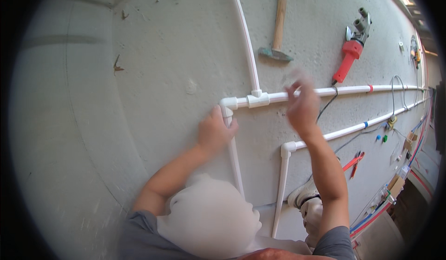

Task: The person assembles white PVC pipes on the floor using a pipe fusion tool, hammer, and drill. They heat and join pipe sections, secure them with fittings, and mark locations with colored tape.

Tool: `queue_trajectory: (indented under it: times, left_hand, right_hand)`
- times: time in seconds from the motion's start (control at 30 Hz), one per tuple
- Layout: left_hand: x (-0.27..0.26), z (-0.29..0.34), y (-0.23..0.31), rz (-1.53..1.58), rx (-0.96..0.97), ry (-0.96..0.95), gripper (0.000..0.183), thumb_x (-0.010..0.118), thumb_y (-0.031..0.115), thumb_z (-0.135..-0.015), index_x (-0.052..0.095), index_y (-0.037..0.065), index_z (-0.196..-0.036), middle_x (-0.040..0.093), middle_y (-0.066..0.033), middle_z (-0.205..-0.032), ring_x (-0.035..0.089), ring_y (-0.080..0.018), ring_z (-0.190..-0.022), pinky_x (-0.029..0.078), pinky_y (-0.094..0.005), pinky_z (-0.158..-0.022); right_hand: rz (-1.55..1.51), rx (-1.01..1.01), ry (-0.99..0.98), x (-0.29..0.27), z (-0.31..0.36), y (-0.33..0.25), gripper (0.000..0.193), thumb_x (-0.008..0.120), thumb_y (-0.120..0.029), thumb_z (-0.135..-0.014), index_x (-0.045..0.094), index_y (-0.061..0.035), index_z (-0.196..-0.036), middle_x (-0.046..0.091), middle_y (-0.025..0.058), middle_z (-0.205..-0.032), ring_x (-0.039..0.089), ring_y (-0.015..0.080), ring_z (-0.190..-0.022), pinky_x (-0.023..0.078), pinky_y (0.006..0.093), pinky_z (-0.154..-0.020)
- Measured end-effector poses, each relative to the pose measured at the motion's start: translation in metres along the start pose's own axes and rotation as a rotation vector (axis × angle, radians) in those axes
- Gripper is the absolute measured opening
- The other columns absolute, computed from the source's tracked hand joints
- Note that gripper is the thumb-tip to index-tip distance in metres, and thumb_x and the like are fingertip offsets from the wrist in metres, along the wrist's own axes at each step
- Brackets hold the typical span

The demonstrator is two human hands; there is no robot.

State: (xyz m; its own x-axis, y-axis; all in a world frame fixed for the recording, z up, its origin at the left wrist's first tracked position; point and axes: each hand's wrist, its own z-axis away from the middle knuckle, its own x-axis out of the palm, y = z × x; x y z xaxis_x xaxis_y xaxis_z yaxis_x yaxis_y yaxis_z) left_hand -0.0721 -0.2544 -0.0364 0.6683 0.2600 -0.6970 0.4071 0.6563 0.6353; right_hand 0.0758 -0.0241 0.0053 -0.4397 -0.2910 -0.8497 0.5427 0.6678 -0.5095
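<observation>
My left hand is closed round the white plastic pipe that comes down toward me, just below a white elbow fitting. That elbow joins a long white pipe running off to the right. Beside the elbow sits a white tee fitting, with a branch pipe leading away toward the far side. Raised over the long pipe, right of the tee, is my right hand. Motion smears its fingers, and I cannot tell whether they hold anything.
Beyond the tee lies a hammer. A red-handled pipe welding tool rests farther right. A second white pipe with an elbow runs nearer me. Red pipe cutters lie near my shoe; small fittings and boxes line the right.
</observation>
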Motion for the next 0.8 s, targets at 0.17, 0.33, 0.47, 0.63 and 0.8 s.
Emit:
queue_trajectory:
  times: [0.17, 0.33, 0.47, 0.63, 0.8]
  left_hand:
    - [0.007, 0.003, -0.003, 0.009, 0.027, 0.058, 0.037, 0.081, 0.023, -0.086, 0.057, 0.000, -0.105, 0.070, -0.0178, -0.087, 0.071, -0.0389, -0.076, 0.057, -0.0501, -0.068]
    - [0.017, 0.012, 0.003, 0.033, -0.017, 0.104, 0.069, 0.079, 0.025, -0.088, 0.049, -0.008, -0.141, 0.071, -0.0257, -0.103, 0.072, -0.0456, -0.090, 0.059, -0.0534, -0.078]
    - [0.018, 0.019, 0.007, -0.116, 0.030, 0.179, 0.089, 0.079, 0.024, -0.088, 0.037, -0.013, -0.158, 0.070, -0.0290, -0.112, 0.072, -0.0477, -0.095, 0.060, -0.0543, -0.081]
    - [0.011, 0.015, -0.001, -0.056, 0.112, 0.108, 0.091, 0.081, 0.023, -0.085, 0.038, -0.018, -0.155, 0.069, -0.0298, -0.111, 0.073, -0.0460, -0.086, 0.061, -0.0533, -0.072]
    - [0.008, 0.011, -0.003, -0.106, 0.151, 0.097, 0.095, 0.087, 0.020, -0.080, 0.040, -0.020, -0.152, 0.071, -0.0246, -0.099, 0.074, -0.0391, -0.078, 0.061, -0.0474, -0.067]
  right_hand:
    - [0.060, -0.317, -0.164, -0.009, -0.034, 0.002, 0.051, 0.082, -0.022, -0.092, 0.065, -0.0009, -0.136, 0.070, 0.0158, -0.118, 0.065, 0.0377, -0.109, 0.055, 0.0476, -0.092]
    - [-0.061, -0.303, -0.424, 0.010, -0.007, -0.001, 0.056, 0.084, -0.028, -0.089, 0.069, 0.0001, -0.135, 0.069, 0.0150, -0.116, 0.062, 0.0363, -0.109, 0.053, 0.0453, -0.094]
    - [-0.095, -0.333, -0.360, 0.021, -0.001, 0.006, 0.058, 0.084, -0.030, -0.088, 0.071, 0.0030, -0.133, 0.068, 0.0144, -0.110, 0.060, 0.0355, -0.103, 0.051, 0.0456, -0.090]
    - [-0.103, -0.341, -0.321, 0.029, 0.003, 0.008, 0.059, 0.085, -0.030, -0.086, 0.071, 0.0048, -0.133, 0.067, 0.0141, -0.107, 0.060, 0.0343, -0.099, 0.050, 0.0450, -0.086]
    - [-0.082, -0.349, -0.275, 0.035, 0.005, 0.007, 0.058, 0.085, -0.028, -0.085, 0.072, 0.0039, -0.131, 0.066, 0.0123, -0.106, 0.060, 0.0331, -0.099, 0.049, 0.0451, -0.086]
